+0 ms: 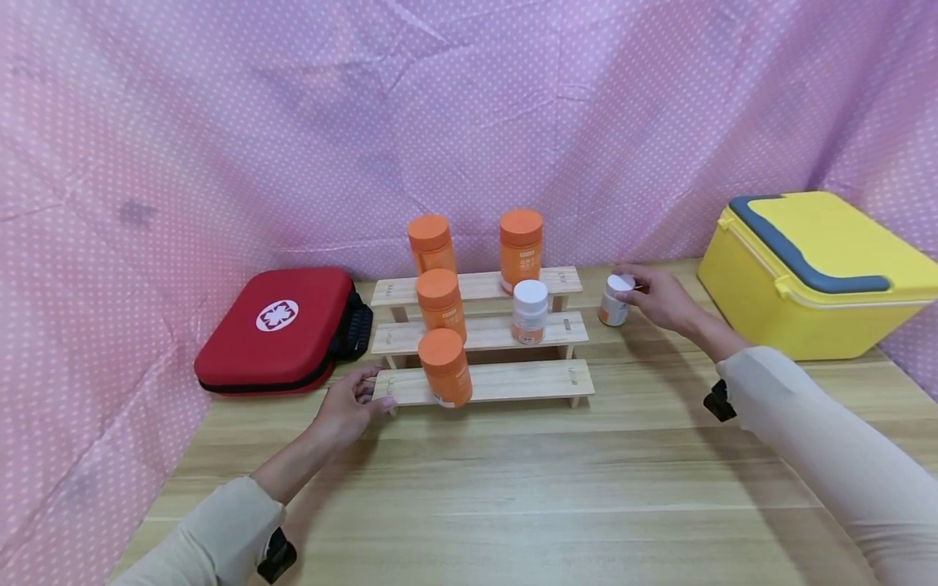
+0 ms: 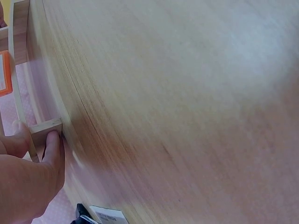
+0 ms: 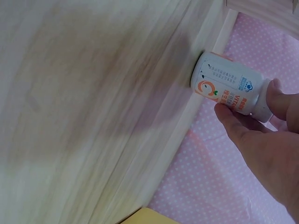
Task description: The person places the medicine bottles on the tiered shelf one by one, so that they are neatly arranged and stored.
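A three-step wooden rack (image 1: 520, 381) stands mid-table with orange-capped jars on it. My left hand (image 1: 350, 408) holds the left end of its lowest step; in the left wrist view the thumb lies on the board and a finger reaches the small wooden leg (image 2: 46, 128). Right of the rack, my right hand (image 1: 662, 301) pinches a white pill bottle (image 1: 614, 308) near its cap. In the right wrist view this bottle (image 3: 229, 86) has an orange-printed label, and its base is at the tabletop. Another white bottle (image 1: 529, 313) stands on the middle step.
Two orange jars (image 1: 522, 248) are on the top step, one jar (image 1: 442, 305) on the middle and one jar (image 1: 445, 370) on the lowest. A red first-aid case (image 1: 286, 334) lies left; a yellow box (image 1: 813, 317) stands right. Pink dotted cloth (image 1: 469, 122) hangs behind.
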`<move>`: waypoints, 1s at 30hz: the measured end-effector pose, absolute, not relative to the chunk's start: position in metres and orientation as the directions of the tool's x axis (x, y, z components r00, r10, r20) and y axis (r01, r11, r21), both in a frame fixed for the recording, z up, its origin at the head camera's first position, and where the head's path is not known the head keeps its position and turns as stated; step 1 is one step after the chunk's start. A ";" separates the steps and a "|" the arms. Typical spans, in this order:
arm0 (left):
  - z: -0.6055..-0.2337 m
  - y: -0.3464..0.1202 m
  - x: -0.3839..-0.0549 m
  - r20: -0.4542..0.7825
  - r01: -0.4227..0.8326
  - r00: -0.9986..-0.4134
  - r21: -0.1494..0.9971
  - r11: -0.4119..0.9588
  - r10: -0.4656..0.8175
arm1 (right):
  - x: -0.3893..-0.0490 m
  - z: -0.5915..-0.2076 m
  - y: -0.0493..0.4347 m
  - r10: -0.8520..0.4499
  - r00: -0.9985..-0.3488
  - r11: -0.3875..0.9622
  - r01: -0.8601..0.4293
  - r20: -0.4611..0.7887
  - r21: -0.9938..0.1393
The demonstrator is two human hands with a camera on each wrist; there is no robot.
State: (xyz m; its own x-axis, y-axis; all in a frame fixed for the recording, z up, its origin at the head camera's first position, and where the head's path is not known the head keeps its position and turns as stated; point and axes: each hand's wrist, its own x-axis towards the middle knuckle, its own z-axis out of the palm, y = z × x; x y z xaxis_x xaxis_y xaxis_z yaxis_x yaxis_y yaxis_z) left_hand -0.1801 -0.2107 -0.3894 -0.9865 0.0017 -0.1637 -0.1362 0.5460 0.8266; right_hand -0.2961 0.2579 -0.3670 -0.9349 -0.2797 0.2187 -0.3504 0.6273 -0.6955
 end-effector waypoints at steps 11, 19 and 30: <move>-0.388 -0.210 -0.179 -0.170 -0.143 -0.985 0.817 0.559 -0.003 | -0.282 -0.363 0.261 -0.233 -0.947 0.656 -0.320 0.220 -0.683; -0.388 -0.209 -0.180 -0.163 -0.135 -0.987 0.820 0.556 0.001 | -0.249 -0.350 0.272 -0.264 -0.918 0.639 -0.397 0.297 -0.659; -0.387 -0.210 -0.180 -0.164 -0.130 -0.986 0.808 0.574 0.008 | -0.204 -0.334 0.269 -0.306 -0.884 0.567 -0.467 0.353 -0.678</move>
State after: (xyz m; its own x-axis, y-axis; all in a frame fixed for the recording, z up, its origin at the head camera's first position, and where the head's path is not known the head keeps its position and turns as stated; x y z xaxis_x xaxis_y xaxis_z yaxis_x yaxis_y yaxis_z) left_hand -0.1801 -0.2103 -0.3874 -0.9864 0.0083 -0.1643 -0.1298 0.5744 0.8082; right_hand -0.2038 0.2694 -0.3342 -0.8841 -0.3060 0.3531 -0.4672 0.5673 -0.6782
